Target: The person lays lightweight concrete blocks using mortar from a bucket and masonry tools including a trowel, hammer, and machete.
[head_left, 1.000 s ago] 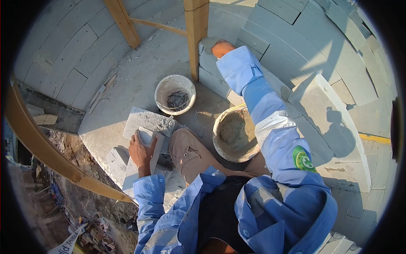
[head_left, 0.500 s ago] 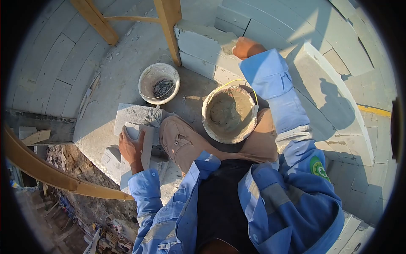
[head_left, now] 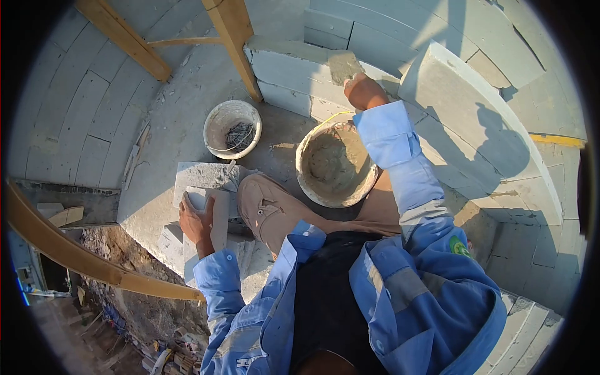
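My right hand [head_left: 365, 92] is closed round a trowel, its handle hidden in my fist. The trowel's blade [head_left: 344, 66], grey with mortar, is over the top of a low white block wall [head_left: 284, 70]. Between the thumb and fingers of my left hand [head_left: 196, 220] is a small pale block piece [head_left: 198, 197], which sits on a longer grey block [head_left: 219, 217]. Close to my knees stands a bucket of wet mortar [head_left: 331, 164] with a yellow handle. Farther left, a second bucket [head_left: 214, 132] holds several nails.
Wooden posts [head_left: 232, 47] rise beside the low wall. A curved wooden rail [head_left: 94, 264] runs along the left, above a drop with rubble [head_left: 125, 315]. Large block walls [head_left: 531, 62] enclose the right side, and a slab [head_left: 459, 103] leans there.
My right hand has drawn back from the wall top towards me, and the trowel blade now shows plainly. My left hand stays on the small block piece. The view has shifted slightly.
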`<control>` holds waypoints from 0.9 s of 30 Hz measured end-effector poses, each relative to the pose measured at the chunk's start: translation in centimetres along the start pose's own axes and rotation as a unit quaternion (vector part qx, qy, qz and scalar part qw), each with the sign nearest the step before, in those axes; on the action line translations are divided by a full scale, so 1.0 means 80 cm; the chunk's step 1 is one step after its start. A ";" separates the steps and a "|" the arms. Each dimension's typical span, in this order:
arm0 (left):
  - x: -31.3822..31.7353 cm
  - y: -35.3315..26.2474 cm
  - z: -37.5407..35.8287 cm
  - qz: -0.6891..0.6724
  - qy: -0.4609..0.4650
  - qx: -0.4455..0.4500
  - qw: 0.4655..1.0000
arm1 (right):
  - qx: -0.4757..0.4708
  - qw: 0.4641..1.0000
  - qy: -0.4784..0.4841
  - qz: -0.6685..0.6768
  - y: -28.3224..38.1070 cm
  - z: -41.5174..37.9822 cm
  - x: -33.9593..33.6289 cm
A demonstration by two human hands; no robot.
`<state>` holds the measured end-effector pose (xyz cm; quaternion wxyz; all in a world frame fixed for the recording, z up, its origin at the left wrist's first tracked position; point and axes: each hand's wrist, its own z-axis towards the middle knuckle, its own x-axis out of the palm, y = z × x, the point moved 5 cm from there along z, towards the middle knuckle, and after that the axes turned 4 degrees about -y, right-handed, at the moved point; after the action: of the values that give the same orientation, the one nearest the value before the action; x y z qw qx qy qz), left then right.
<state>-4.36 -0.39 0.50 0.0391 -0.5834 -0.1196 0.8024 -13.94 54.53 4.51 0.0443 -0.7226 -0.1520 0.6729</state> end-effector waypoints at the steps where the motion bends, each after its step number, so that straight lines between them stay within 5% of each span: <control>1: 0.002 0.001 0.001 0.000 -0.004 0.002 1.000 | 0.059 0.992 0.018 0.106 0.003 -0.001 -0.001; 5: 0.001 0.001 -0.001 0.011 -0.008 -0.011 1.000 | 0.177 0.932 -0.069 0.310 0.056 -0.115 -0.097; 7: 0.002 -0.002 0.002 0.004 -0.001 -0.015 1.000 | 0.248 0.884 0.062 0.392 0.077 -0.156 -0.099; 13: -0.001 -0.003 0.001 0.013 0.010 -0.004 1.000 | 0.211 0.915 0.103 0.329 0.128 -0.220 0.034; 15: 0.001 -0.004 0.001 0.012 0.015 -0.004 1.000 | 0.089 0.934 0.233 0.256 0.137 -0.204 0.064; 20: -0.002 -0.005 0.001 0.016 0.012 -0.014 1.000 | 0.161 0.946 0.249 0.134 0.153 -0.142 0.257; 23: -0.001 -0.005 0.001 0.012 0.004 -0.010 1.000 | -0.030 0.965 0.249 0.081 0.213 -0.113 0.252; 27: -0.004 -0.006 0.002 0.024 0.018 -0.013 0.999 | 0.138 0.934 0.243 0.224 0.222 -0.140 0.206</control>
<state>-4.46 0.03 0.94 0.0147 -0.6009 -0.1155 0.7908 0.76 43.87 -15.04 0.0279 -0.8662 0.1235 0.4834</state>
